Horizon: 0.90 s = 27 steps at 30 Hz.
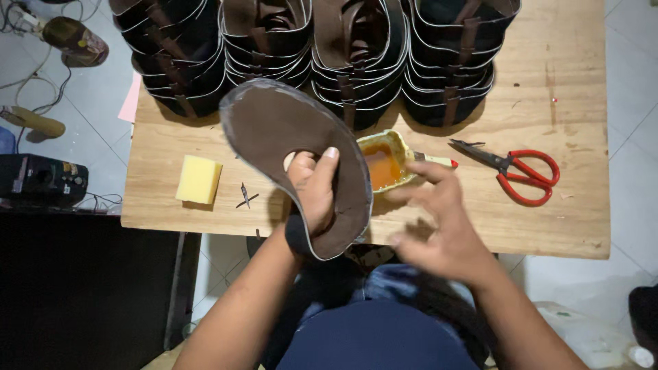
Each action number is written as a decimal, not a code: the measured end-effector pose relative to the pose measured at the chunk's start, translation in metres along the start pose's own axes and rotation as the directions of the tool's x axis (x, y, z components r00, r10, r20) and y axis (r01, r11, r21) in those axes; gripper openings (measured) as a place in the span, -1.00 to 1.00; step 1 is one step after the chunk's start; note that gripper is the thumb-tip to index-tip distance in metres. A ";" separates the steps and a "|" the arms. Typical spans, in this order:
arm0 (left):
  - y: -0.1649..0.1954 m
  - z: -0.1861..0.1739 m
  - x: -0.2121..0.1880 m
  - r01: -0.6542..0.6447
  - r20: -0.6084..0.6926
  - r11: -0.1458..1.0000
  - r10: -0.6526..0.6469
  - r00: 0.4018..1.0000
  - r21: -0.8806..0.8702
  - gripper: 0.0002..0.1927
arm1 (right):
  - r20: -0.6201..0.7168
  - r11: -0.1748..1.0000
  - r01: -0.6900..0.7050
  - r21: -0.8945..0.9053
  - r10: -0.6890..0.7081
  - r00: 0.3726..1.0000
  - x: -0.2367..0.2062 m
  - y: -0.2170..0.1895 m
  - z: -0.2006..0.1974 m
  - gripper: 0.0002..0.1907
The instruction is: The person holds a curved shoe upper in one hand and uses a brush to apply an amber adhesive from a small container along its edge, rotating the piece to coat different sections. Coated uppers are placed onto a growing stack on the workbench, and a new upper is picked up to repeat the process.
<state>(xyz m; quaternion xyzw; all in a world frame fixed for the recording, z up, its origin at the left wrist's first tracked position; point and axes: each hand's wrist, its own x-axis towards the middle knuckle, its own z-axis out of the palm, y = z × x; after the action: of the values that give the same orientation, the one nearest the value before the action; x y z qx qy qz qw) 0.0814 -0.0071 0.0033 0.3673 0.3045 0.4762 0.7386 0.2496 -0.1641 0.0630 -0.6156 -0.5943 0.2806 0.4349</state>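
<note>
**Sole piece held over glue pot, brush hand in motion**

The left hand [314, 192] is clamped on a dark brown sole piece [288, 130], thumb through its cut-out, holding it tilted above the counter [548, 226] at frame centre. The piece is flat, curved like a kidney, matt and leathery, with a pale edge.

The right hand [439, 226] is blurred; its fingers are spread, reaching at a brush handle [433, 159] that rests in the glue pot [384, 164]. Whether that grip is closed on the handle, I cannot tell.

The pot is small, yellowish, smeared, holding glossy orange glue. Red-handled scissors [517, 171] lie at right, a yellow sponge [199, 179] at left, both on bare wood. Stacked dark uppers [356, 62] with pale trim fill the upper frame.

Risks, as judged: the pot sits just beside the sole's lower edge, so a swing could tip it or smear glue. A dripping brush could spot the uppers behind.
</note>
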 end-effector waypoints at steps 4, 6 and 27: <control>-0.003 0.007 -0.004 -0.018 0.071 0.999 0.015 0.997 0.040 -0.76 | 0.146 0.815 0.460 -0.353 -0.438 0.887 0.030 -0.044 0.011 -0.54; 0.000 0.000 -0.006 -0.147 0.149 0.986 0.134 0.980 0.081 -0.73 | 0.196 0.835 0.453 -0.312 -0.410 0.891 0.042 -0.054 0.014 -0.66; 0.028 -0.085 0.038 -0.184 0.235 -0.336 0.118 0.965 0.924 -0.25 | 0.137 0.466 0.466 -0.752 -0.582 0.802 0.218 -0.037 -0.048 -0.84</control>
<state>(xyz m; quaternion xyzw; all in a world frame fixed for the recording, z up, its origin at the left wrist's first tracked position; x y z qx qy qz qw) 0.0140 0.0574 -0.0237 0.8570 0.4964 0.1178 0.0730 0.3032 0.0354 0.1546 -0.5432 -0.7825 -0.1839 0.2426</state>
